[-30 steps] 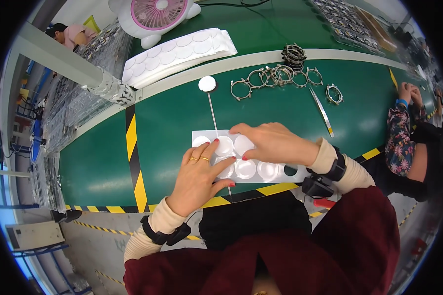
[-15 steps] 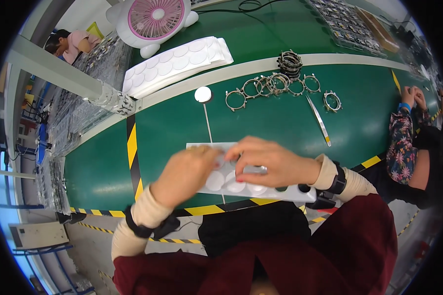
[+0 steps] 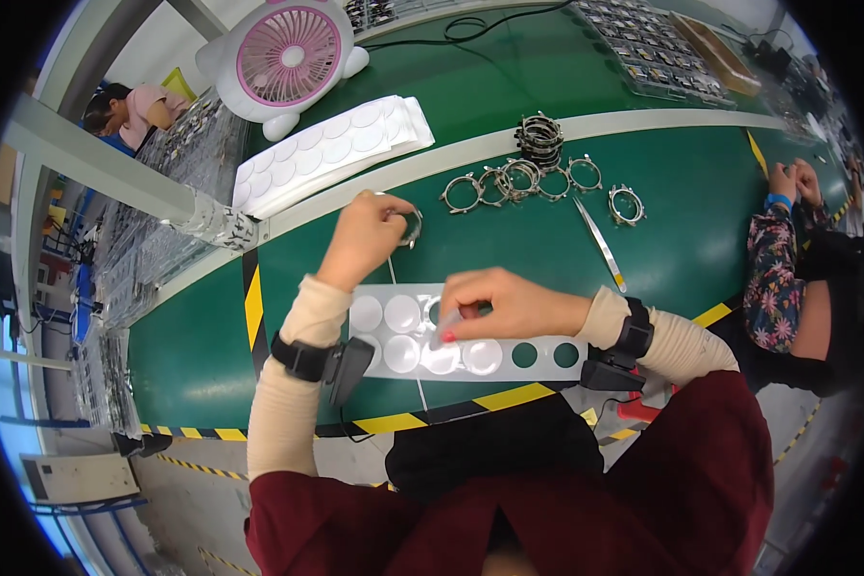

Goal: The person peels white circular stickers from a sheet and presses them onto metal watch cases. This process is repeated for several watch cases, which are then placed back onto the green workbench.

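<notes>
Over the green, smooth tabletop point(image 3: 499, 230), the left hand point(image 3: 367, 235) pinches a round silver metal ring point(image 3: 416, 230); the right hand point(image 3: 497, 303) grips pale, translucent film point(image 3: 443, 329) above a white, rectangular perforated sheet point(image 3: 545, 371), best held by its edge.

The left forearm point(image 3: 283, 418) crossed the near edge of the worktop point(image 3: 509, 238), its left hand point(image 3: 363, 235) curled toward the far edge. The right forearm point(image 3: 686, 344) slanted inward, its right hand point(image 3: 509, 302) pinching nearer the near edge.

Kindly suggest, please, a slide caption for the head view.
Left hand holds a metal ring; right hand pinches clear film over a white sheet.
</notes>
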Demonstrator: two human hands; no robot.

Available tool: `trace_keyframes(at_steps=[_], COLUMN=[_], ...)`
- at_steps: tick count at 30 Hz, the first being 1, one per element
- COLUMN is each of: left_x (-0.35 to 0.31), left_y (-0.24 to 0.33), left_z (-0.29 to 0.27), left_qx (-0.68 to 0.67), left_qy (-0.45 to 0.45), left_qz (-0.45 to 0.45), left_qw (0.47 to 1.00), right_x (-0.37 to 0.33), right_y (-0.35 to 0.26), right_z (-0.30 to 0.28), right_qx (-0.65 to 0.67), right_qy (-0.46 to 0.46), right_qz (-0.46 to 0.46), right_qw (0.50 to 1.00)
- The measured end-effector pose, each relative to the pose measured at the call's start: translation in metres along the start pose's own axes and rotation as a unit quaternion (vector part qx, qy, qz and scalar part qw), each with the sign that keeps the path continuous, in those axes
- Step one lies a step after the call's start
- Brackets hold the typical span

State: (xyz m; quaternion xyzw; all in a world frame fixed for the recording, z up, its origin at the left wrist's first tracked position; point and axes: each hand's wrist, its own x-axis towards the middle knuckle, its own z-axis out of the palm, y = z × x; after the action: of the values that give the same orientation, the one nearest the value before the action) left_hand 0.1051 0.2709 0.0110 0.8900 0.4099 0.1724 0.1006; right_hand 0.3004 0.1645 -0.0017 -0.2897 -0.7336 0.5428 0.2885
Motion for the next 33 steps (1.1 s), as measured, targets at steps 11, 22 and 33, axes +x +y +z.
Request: trace_keyframes(at_steps=[11,22,33], left_x=[-0.054,-0.059,-0.06], left_y=[0.031,0.03,0.037], left_z=[0.005,0.017,0.019], left_qx=[-0.85,-0.885,-0.859], left_qy=[-0.082,-0.02,0.013], left_qz=[-0.259,-0.273,-0.315], left_qw=[0.451,0.377,0.402], right_x=[0.043,0.045,0.049], right_y=[-0.014,0.003,0.006], right_z=[-0.01,0.019,0.026], right_qx=[0.213,0.272,0.172], right_qy=[0.296,0.279,0.312], right_qz=[-0.01,0.106,0.093], right_qw=[0.931,0.915,0.93])
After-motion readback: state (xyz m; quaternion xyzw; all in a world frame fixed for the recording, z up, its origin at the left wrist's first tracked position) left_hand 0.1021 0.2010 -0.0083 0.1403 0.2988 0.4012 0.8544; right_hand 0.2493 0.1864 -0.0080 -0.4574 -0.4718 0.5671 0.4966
